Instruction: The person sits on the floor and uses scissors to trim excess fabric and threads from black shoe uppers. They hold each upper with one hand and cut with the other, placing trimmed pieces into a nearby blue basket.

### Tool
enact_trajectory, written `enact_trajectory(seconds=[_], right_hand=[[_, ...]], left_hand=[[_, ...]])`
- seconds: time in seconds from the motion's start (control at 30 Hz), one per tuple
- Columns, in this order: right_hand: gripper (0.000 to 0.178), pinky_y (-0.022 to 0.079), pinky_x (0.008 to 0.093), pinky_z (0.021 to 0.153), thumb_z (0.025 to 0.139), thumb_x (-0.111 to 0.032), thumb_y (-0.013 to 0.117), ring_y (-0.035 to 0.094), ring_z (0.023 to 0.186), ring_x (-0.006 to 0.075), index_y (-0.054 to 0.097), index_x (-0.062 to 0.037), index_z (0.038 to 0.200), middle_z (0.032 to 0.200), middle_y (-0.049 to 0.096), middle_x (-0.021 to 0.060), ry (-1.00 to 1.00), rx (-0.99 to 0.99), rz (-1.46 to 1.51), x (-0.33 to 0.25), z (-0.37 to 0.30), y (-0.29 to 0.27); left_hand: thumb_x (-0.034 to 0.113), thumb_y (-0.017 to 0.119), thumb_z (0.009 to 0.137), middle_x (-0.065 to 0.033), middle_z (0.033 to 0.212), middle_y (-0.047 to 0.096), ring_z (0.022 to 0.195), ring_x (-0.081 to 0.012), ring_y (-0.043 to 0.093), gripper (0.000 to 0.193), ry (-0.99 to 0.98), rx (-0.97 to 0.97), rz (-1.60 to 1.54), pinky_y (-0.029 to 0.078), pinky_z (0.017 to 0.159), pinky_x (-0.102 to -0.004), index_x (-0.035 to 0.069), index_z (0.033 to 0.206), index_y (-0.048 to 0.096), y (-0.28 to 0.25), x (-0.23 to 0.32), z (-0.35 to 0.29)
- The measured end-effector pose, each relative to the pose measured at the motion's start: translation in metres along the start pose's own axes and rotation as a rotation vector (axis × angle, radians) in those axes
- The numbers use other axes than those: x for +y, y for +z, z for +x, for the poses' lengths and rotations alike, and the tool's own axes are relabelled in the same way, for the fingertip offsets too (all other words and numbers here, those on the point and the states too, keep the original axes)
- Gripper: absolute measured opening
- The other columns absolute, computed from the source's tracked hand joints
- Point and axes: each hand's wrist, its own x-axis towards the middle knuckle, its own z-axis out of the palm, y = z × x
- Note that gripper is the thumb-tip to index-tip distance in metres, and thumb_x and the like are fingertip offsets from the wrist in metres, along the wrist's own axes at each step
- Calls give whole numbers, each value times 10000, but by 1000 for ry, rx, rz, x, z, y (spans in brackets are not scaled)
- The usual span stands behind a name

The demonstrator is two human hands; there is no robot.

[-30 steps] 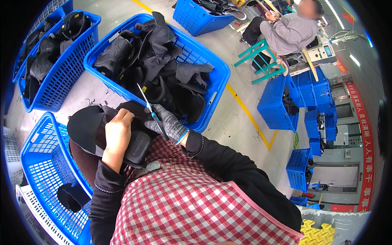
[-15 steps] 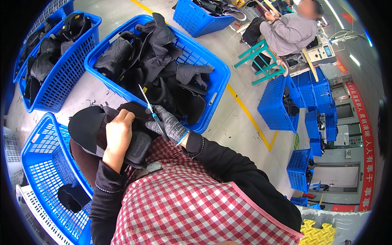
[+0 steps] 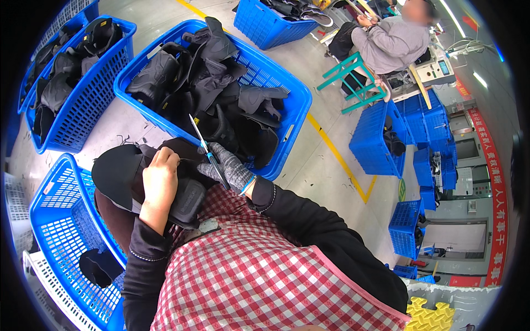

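A black shoe upper (image 3: 116,170) lies across my lap, its dark padded part (image 3: 187,203) beneath my left wrist. My bare left hand (image 3: 160,175) is closed on the upper, fingers bent over its top edge. In my right hand (image 3: 234,170), which wears a grey knit glove, is a pair of scissors (image 3: 201,138) with blue on the handle. The blades point up and away, past the edge of the upper. My right fingertips come close to the upper; whether they touch it I cannot tell.
Just ahead stands a blue basket (image 3: 301,99) heaped with black uppers. Another blue basket (image 3: 66,204) at my left holds one dark piece (image 3: 100,267); more filled baskets (image 3: 88,105) stand far left. A person (image 3: 389,47) sits on a green stool (image 3: 353,83) at the far right.
Both hands stay almost in place on the upper. The scissors have tilted very slightly in my right hand.
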Motion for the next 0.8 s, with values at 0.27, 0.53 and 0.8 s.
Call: enact_trajectory(seconds=[0.27, 0.53, 0.8], right_hand=[[437, 502, 216, 727, 922, 13, 759, 491, 792, 51, 582, -84, 1310, 995, 565, -26, 27, -3, 54, 1, 0, 1], [435, 489, 214, 706, 929, -8, 762, 489, 794, 51, 579, -84, 1316, 989, 568, -24, 46, 0, 42, -5, -2, -1], [421, 480, 211, 677, 934, -13, 758, 482, 748, 47, 583, -98, 1308, 936, 557, -34, 35, 14, 39, -4, 0, 0]], left_hand=[[9, 711, 816, -63, 874, 607, 800, -268, 670, 77, -5, -14, 17, 542, 646, -372, 53, 850, 658, 1, 0, 0], [18, 688, 816, -60, 873, 598, 807, -262, 668, 79, -8, -34, 46, 536, 634, -371, 71, 867, 660, 1, -1, 4], [22, 692, 821, -56, 877, 598, 811, -260, 668, 77, -7, -34, 36, 536, 630, -370, 76, 864, 658, 2, -1, 4]])
